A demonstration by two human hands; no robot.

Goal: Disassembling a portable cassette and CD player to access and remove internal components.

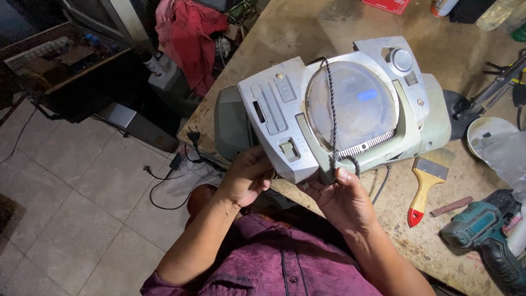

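Note:
A grey portable stereo with a round clear disc lid (350,104) stands tilted at the near edge of a worn workbench (307,27). My left hand (246,178) grips its lower left corner from below. On its front edge, my right hand (342,200) has the thumb pressed where a dark braided cord (331,104) ends. That cord runs up across the lid.
A yellow-handled paintbrush with a red tip (424,186) lies to the right of the stereo, and a teal cordless drill (487,235) sits further right. A white bowl (485,134) and black stand (493,87) sit at right. Red cloth (189,33) hangs beyond the bench; cables lie on the tiled floor (71,181).

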